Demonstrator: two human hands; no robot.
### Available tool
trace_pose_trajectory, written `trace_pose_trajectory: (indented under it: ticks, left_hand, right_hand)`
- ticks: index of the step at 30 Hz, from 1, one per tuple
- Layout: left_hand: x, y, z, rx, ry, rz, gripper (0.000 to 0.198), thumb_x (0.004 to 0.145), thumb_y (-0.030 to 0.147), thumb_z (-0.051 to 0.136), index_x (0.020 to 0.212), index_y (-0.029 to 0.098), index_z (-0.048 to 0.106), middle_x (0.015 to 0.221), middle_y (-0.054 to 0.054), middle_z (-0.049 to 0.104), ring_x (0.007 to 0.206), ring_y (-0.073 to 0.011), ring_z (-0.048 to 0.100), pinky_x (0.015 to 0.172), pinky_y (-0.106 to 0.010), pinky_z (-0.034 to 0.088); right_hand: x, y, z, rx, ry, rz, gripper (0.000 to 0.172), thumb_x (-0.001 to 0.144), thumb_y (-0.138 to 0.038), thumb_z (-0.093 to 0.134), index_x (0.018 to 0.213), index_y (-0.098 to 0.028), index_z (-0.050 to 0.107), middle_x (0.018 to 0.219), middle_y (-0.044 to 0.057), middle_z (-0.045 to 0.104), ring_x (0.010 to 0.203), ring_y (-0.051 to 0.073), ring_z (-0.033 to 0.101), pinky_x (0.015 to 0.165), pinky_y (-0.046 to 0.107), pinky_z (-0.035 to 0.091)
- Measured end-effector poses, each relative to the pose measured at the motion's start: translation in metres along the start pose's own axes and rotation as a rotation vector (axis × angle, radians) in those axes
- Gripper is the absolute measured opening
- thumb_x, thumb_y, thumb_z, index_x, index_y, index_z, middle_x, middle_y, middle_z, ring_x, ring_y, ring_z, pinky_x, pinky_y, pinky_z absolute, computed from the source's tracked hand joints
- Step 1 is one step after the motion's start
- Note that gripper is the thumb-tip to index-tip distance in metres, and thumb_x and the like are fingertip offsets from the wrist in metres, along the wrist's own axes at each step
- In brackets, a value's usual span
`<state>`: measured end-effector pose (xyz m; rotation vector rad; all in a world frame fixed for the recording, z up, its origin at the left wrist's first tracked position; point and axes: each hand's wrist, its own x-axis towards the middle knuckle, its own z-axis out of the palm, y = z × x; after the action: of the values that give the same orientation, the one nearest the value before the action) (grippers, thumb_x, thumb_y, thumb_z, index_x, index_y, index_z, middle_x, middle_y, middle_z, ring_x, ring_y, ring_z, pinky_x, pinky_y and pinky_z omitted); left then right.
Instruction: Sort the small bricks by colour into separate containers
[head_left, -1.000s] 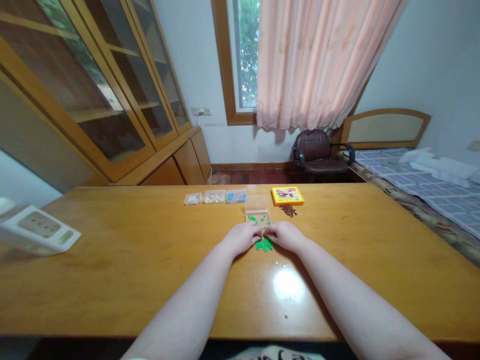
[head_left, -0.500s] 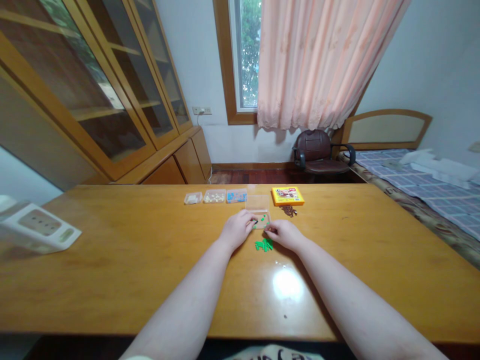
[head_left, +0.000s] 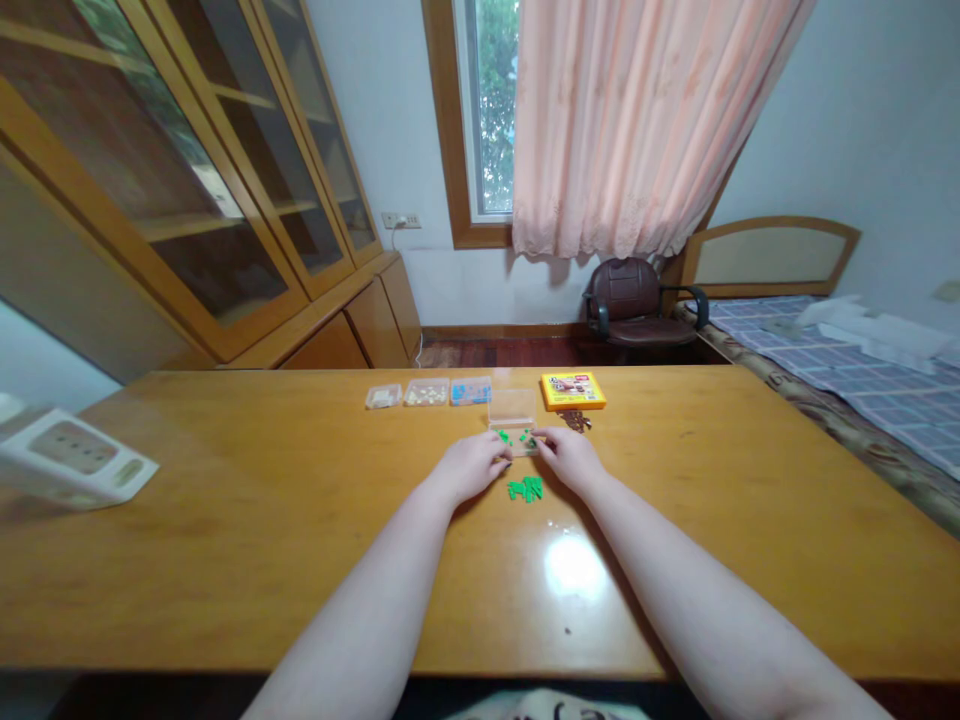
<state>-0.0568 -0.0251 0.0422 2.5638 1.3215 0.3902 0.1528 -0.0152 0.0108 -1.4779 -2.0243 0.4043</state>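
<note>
An open clear plastic box (head_left: 512,406) stands at the middle of the table, its lid tilted up at the back and several small green pieces inside. In front of it lies a pile of green pieces (head_left: 526,489). My left hand (head_left: 476,466) is at the box's front left corner, fingers curled together; what they hold, if anything, is too small to name. My right hand (head_left: 566,456) reaches over the box's right side, its fingertips closed near green pieces; whether they grip one is unclear.
Three clear boxes, holding white pieces (head_left: 384,397), cream pieces (head_left: 427,392) and blue pieces (head_left: 471,391), stand at the back edge. Behind my right hand are a yellow box (head_left: 573,391) and brown pieces (head_left: 575,421). A white device (head_left: 79,455) is at the far left.
My left hand has drawn back from the box toward the green pile. My right hand has moved forward from the box's front edge to over its right side. More green pieces show inside.
</note>
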Motion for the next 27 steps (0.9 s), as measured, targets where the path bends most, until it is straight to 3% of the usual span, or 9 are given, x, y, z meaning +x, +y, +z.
trace_pose_trajectory:
  ticks: [3,6,12,22,27]
  left_hand:
    - [-0.004,0.003,-0.005,0.011,-0.101,0.046,0.014,0.082,0.023,0.055,0.088,0.025,0.067,0.099,-0.001,0.063,0.086,-0.0156,0.059,0.078,-0.025,0.046]
    - [-0.005,0.006,-0.007,0.027,-0.174,0.055,0.015,0.081,0.024,0.056,0.091,0.026,0.068,0.098,0.0,0.064,0.085,-0.0158,0.06,0.076,-0.024,0.046]
    - [-0.002,0.007,-0.002,0.05,-0.226,0.03,0.014,0.08,0.025,0.056,0.087,0.024,0.068,0.092,-0.001,0.065,0.083,-0.0159,0.06,0.074,-0.023,0.046]
    - [-0.002,0.005,0.001,0.008,-0.151,0.012,0.01,0.079,0.023,0.057,0.083,0.023,0.066,0.087,-0.002,0.066,0.08,-0.0173,0.061,0.072,-0.025,0.046]
    - [0.001,0.005,0.0,-0.007,0.01,-0.012,0.014,0.084,0.025,0.052,0.088,0.022,0.065,0.093,-0.003,0.064,0.084,-0.0162,0.06,0.075,-0.025,0.046]
  right_hand:
    - [-0.001,0.001,-0.004,0.006,-0.104,-0.024,0.027,0.085,-0.027,0.05,0.102,-0.021,0.07,0.086,0.005,0.071,0.072,0.016,0.061,0.067,0.026,0.044]
    - [-0.005,-0.001,-0.01,0.039,-0.25,-0.096,0.022,0.082,-0.026,0.053,0.091,-0.021,0.072,0.075,0.002,0.07,0.065,0.014,0.059,0.062,0.023,0.041]
    - [-0.01,-0.01,-0.02,-0.008,-0.452,-0.181,0.023,0.075,-0.034,0.062,0.092,-0.022,0.072,0.075,0.001,0.07,0.062,0.013,0.057,0.058,0.022,0.037]
    - [-0.01,-0.01,-0.017,-0.016,-0.472,-0.173,0.017,0.076,-0.03,0.061,0.085,-0.024,0.073,0.073,0.0,0.071,0.059,0.012,0.057,0.055,0.022,0.036]
    - [-0.009,-0.009,-0.013,0.057,-0.458,-0.127,0.013,0.076,-0.022,0.059,0.08,-0.02,0.071,0.071,0.0,0.069,0.061,0.012,0.057,0.057,0.021,0.037]
